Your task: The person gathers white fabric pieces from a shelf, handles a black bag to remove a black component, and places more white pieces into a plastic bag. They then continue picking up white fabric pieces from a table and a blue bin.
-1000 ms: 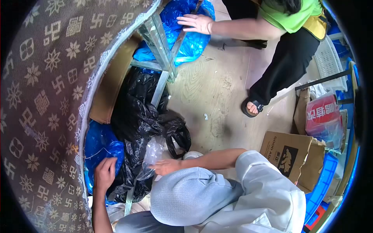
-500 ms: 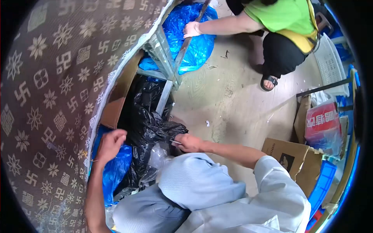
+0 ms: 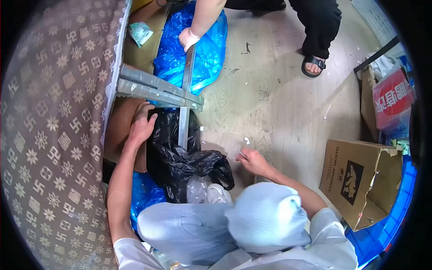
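Note:
My left hand (image 3: 142,128) is at the edge of a brown cardboard box (image 3: 139,155) under the table, its fingers bent over that edge. Beside it a black plastic bag (image 3: 173,148) lies crumpled over the metal table frame's lower bar (image 3: 183,128). My right hand (image 3: 256,163) is closed just right of the bag, above the floor. A thin pale object (image 3: 241,154) sticks out from its fingers, too small to name. The bag's loose end (image 3: 222,171) hangs near my shoe (image 3: 218,193).
A co-worker's hand (image 3: 189,39) rests on the frame bar over a blue plastic bag (image 3: 211,54). The co-worker's sandaled foot (image 3: 313,65) is on the floor. An open carton (image 3: 344,180) and blue crate (image 3: 396,211) stand right. A patterned cloth (image 3: 58,135) covers the left side.
My left hand has moved up and forward onto the box edge. My right hand has moved right, off the black bag, still with the thin object. The view has shifted.

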Action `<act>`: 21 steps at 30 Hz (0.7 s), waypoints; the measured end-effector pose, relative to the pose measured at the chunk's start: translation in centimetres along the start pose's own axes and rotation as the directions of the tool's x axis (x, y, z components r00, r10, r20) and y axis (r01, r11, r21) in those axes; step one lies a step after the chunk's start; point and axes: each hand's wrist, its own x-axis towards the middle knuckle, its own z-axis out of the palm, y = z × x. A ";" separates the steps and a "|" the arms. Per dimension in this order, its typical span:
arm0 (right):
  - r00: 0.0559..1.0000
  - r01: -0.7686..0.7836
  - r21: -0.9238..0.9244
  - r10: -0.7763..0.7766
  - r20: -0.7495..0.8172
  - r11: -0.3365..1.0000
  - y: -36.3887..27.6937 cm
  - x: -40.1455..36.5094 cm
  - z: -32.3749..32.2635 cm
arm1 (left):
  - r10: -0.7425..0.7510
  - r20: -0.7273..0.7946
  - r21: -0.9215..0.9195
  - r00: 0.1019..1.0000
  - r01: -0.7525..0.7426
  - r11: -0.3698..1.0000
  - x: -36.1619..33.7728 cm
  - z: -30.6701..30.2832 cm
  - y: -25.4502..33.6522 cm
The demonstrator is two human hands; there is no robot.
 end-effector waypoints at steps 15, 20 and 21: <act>0.980 -0.195 0.129 0.199 -0.020 0.972 -0.6 1.0 -1.6 | -0.045 -0.050 0.021 0.998 0.046 0.999 3.2 2.7 -3.3; 0.964 -0.253 0.038 0.255 -0.072 0.967 1.2 -1.2 -2.1 | -0.100 0.140 0.288 0.985 0.056 0.956 8.4 2.6 -3.2; 0.965 -0.248 0.032 0.250 -0.078 0.968 1.2 -1.5 -2.1 | 0.175 -0.054 0.159 0.983 -0.164 0.973 9.2 1.8 -2.1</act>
